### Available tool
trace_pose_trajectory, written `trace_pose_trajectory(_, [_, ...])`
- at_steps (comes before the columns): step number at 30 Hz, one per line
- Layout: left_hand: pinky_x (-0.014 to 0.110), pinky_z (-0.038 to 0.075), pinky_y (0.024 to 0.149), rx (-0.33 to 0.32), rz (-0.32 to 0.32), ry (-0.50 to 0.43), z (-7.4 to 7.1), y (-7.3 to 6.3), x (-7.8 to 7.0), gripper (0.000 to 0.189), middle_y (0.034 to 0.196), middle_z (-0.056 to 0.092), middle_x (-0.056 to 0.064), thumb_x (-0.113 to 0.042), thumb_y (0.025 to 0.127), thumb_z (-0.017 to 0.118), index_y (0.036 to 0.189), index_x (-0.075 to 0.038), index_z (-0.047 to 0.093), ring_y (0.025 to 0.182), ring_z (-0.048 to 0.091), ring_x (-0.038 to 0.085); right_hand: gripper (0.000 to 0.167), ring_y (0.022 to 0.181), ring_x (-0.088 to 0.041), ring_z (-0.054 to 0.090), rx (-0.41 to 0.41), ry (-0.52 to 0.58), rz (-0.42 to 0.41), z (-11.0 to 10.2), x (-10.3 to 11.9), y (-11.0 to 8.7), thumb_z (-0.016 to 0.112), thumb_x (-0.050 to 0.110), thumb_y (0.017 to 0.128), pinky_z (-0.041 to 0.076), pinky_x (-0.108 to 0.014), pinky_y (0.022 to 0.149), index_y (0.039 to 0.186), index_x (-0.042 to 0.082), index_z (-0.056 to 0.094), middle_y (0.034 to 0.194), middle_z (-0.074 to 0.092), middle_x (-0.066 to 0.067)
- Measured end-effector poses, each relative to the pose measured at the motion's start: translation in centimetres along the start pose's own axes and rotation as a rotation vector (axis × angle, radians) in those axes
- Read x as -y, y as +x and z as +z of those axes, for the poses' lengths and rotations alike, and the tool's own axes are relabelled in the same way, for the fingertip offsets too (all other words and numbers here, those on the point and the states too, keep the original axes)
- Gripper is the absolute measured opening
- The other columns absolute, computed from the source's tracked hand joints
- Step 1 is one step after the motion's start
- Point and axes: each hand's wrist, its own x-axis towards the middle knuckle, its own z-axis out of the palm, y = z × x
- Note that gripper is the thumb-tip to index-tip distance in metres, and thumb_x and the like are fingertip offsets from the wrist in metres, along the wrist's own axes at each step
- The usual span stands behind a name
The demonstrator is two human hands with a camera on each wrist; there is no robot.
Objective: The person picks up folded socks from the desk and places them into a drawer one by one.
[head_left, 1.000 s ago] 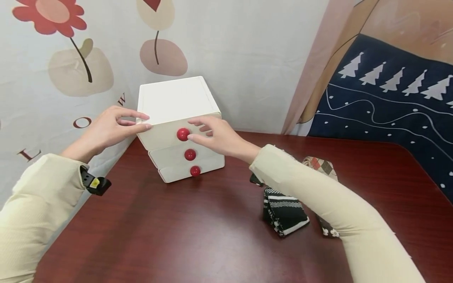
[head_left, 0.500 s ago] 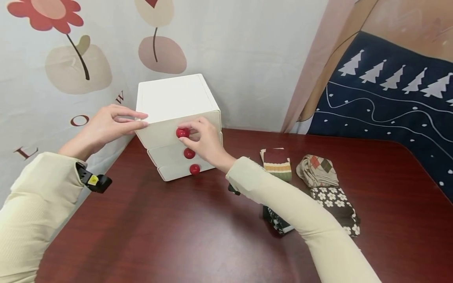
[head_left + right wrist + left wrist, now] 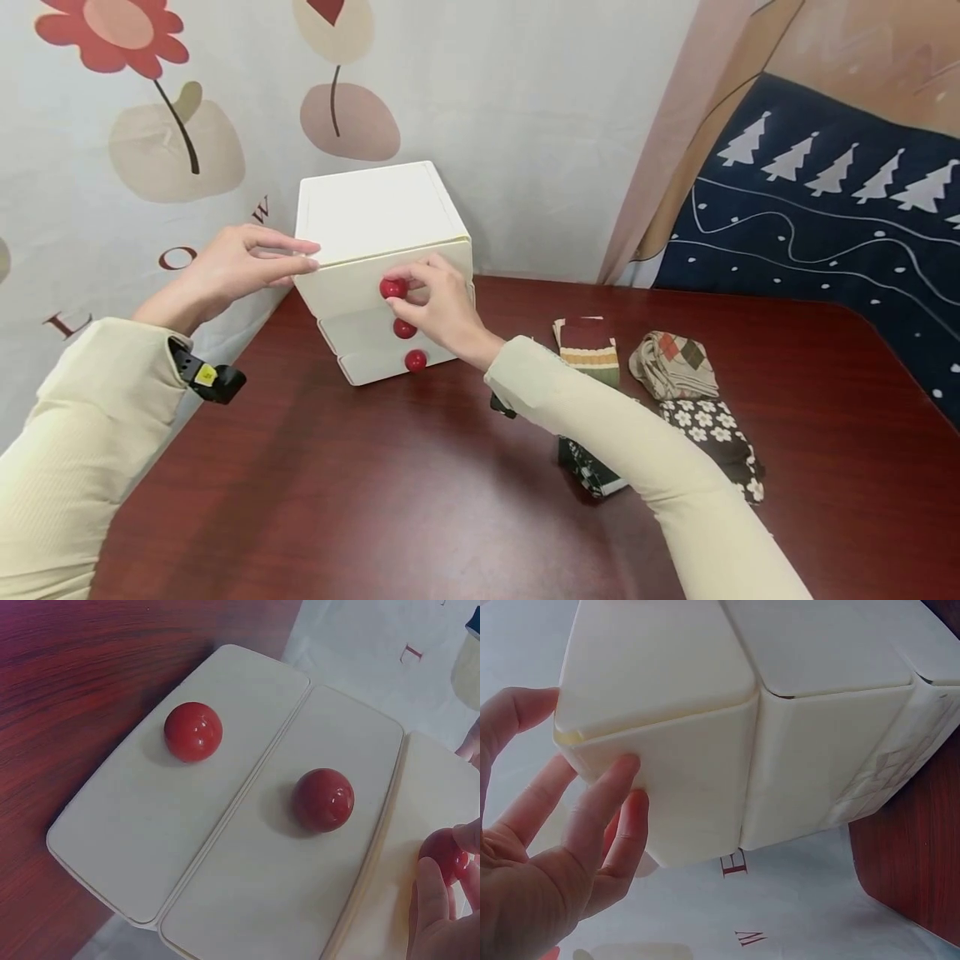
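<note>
Top drawer (image 3: 341,290) is easing forward: compared with half a second ago, a thin gap is now showing along the upper edge of its front. Right-hand grip (image 3: 442,307) was hanging beside the top red knob (image 3: 392,288) one second ago; now it is pinching it, thumb on the lower side, fingers on the upper side. So the right is grasping, and the knob is sitting right between thumb and fingertips.

Knob is sticking out from the top drawer's front, right of the left-hand grip (image 3: 225,271). Left is staying at the upper front-left corner of the white drawer unit (image 3: 382,204), fingers relaxed and resting against it, not clenching. Left wrist view is also showing the gap, just beside the thumb.

Middle red knob (image 3: 405,328) and bottom red knob (image 3: 416,360) are sitting below the right hand, untouched. Unit is standing on the table (image 3: 375,500), near the wall cloth (image 3: 540,167).

Right of the unit, well apart from it, folded bundles are lying on the table: striped bundle (image 3: 588,357), argyle bundle (image 3: 675,367), floral bundle (image 3: 716,454), and black-and-white bundle (image 3: 588,471), which the right sleeve (image 3: 622,433) is partly covering.
</note>
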Motion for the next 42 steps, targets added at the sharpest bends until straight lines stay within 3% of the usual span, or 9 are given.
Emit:
trace_pose_trajectory(10, [0.016, 0.047, 0.069, -0.007, 0.003, -0.009, 0.1, 0.0, 0.2, 0.052, 0.119, 0.048, 0.003, -0.032, 0.079, 0.066, 0.119, -0.001, 0.055, 0.079, 0.059, -0.002, 0.024, 0.08, -0.013, 0.057, 0.06, 0.064, -0.068, -1.0, 1.2, -2.5, 0.068, 0.001, 0.075, 0.047, -0.014, 0.07, 0.099, 0.001, 0.065, 0.089, 0.049, -0.006])
trace_pose_trajectory(17, [0.017, 0.046, 0.068, -0.027, 0.009, -0.008, 0.2, -0.3, 0.4, 0.047, 0.115, 0.05, 0.002, -0.032, 0.08, 0.066, 0.118, -0.006, 0.058, 0.077, 0.06, 0.001, 0.025, 0.085, -0.01, 0.054, 0.022, 0.093, -0.216, -1.5, 1.7, -5.2, 0.07, -0.001, 0.074, 0.047, -0.015, 0.07, 0.099, 0.0, 0.066, 0.091, 0.052, -0.005])
trace_pose_trajectory(25, [0.016, 0.045, 0.068, -0.023, 0.018, -0.024, 0.2, -0.4, 0.4, 0.043, 0.119, 0.046, 0.006, -0.028, 0.082, 0.064, 0.119, -0.007, 0.057, 0.077, 0.058, 0.0, 0.028, 0.086, -0.007, 0.057, 0.014, 0.134, -0.258, -2.4, 2.5, -7.9, 0.069, 0.0, 0.074, 0.048, -0.018, 0.072, 0.103, 0.002, 0.065, 0.096, 0.052, -0.003])
trace_pose_trajectory(42, [0.016, 0.045, 0.069, -0.041, 0.033, 0.009, 0.2, -0.4, 0.4, 0.048, 0.116, 0.049, 0.005, -0.033, 0.08, 0.065, 0.119, -0.006, 0.057, 0.078, 0.059, -0.001, 0.031, 0.09, -0.011, 0.056, 0.005, 0.076, -0.365, -2.8, 2.9, -9.9, 0.072, 0.0, 0.071, 0.047, -0.018, 0.075, 0.101, -0.001, 0.065, 0.096, 0.053, -0.007])
